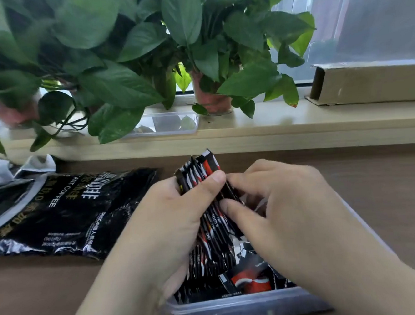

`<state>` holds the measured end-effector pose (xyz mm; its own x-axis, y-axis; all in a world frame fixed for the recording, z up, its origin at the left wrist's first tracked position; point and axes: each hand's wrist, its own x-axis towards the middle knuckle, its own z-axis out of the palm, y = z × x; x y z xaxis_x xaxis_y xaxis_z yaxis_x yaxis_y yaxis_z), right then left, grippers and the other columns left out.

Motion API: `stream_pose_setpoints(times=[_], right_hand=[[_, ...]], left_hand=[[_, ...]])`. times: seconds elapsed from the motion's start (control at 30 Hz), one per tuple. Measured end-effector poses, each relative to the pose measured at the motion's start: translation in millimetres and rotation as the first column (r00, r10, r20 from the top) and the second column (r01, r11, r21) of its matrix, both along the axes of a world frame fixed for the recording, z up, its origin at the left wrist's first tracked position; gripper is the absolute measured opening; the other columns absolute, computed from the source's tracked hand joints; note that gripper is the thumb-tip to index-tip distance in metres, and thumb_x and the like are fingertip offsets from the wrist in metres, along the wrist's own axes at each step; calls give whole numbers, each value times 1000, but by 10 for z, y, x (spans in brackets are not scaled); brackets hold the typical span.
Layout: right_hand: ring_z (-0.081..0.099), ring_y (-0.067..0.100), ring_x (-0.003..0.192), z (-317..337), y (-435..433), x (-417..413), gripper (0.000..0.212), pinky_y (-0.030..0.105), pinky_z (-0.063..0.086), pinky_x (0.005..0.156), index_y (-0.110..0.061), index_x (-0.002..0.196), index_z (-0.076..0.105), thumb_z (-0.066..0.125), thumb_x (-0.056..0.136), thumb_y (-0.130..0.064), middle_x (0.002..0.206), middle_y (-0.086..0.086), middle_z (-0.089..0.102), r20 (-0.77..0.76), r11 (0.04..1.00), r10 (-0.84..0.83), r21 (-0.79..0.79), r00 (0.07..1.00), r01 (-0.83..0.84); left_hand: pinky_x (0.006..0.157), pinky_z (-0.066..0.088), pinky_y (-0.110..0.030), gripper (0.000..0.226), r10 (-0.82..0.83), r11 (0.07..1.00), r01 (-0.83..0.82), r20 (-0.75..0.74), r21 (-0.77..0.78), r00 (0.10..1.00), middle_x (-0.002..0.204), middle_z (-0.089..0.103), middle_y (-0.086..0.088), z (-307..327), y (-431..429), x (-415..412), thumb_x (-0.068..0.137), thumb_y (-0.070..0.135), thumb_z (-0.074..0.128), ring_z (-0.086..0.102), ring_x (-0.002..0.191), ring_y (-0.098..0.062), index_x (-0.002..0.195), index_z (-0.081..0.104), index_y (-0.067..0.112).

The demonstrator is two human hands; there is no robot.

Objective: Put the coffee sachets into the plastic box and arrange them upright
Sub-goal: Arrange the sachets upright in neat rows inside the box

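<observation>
Your clear rectangular plastic box [238, 306] sits nearest, loose black-and-red coffee sachets [251, 282] lying flat inside. Left hand [171, 217] fingers [211, 182] clamp a fanned bundle [202, 172] above it; right hand [287, 200] pinches one edge. Loosen early and they'll topple.

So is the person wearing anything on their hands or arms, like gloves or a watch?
No. The left hand and right hand are bare: no gloves, rings or plasters that I can see. The left forearm and right forearm are bare too, with no sleeves, watch or bracelet in view. The fingernails are short and plain.
</observation>
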<state>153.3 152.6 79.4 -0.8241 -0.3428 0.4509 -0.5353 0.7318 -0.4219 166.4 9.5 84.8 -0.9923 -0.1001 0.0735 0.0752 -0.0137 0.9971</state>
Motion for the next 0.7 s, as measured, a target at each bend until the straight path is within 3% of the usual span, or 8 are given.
stream_pose_setpoints(times=[0.07,0.13,0.23,0.33,0.43,0.5,0.57,0.7], right_hand=[[55,8,71,-10,-22,1,28,19,42,62,-24,96,71,46,96,-38,88,-10,58,23,997,69,42,997,-70],[53,8,74,-21,-19,-7,32,14,39,64,-23,102,69,40,98,-37,92,-11,55,81,991,121,50,989,-126],[60,4,79,-14,31,-27,23,14,45,72,-32,108,75,57,94,-37,89,-12,67,116,990,96,-113,989,-83],[67,-1,79,-2,50,-35,22,16,49,73,-38,101,79,75,80,-39,83,-18,74,180,955,85,-294,980,-28],[68,0,75,8,40,-32,15,14,49,68,-33,92,82,73,80,-37,80,-17,73,187,942,116,-332,976,-49],[68,2,77,6,44,-30,16,14,50,70,-33,96,81,69,86,-32,85,-17,71,211,935,156,-348,965,-75],[70,2,78,22,55,-22,17,16,54,73,-32,100,80,72,87,-24,85,-17,73,297,886,203,-462,933,-46],[71,-1,64,33,35,-26,10,8,50,59,-29,79,82,81,78,-20,68,-15,76,312,812,180,-582,933,38]], left_hand=[[95,50,-67,39,12,1000,-12,1,-2,1000,101,70,-36,10,-10,-2,57,48,69,65,104,-56,70,68,11],[94,51,-66,43,8,1000,-9,15,20,1000,103,70,-36,-29,-36,-32,60,48,70,65,105,-55,77,70,9],[96,51,-65,41,-19,999,17,35,52,999,105,71,-34,-52,-51,-60,81,38,79,66,106,-53,87,70,-1],[87,59,-59,48,-29,994,22,59,109,998,94,74,-30,-111,-81,-61,80,39,79,72,89,-47,92,69,-7],[66,62,-39,40,-76,955,42,103,295,992,83,68,-24,-132,-87,-60,82,22,74,69,70,-32,97,63,-14],[64,61,-36,34,-68,949,29,112,315,991,83,67,-25,-131,-96,-65,87,16,70,67,70,-31,96,62,-17],[61,61,-36,24,-63,949,23,118,316,991,79,70,-23,-130,-112,-82,88,13,69,69,66,-30,88,68,-10],[59,61,-35,26,-80,945,27,152,327,985,77,71,-19,-118,-108,-78,78,17,73,68,62,-28,88,73,-7]])
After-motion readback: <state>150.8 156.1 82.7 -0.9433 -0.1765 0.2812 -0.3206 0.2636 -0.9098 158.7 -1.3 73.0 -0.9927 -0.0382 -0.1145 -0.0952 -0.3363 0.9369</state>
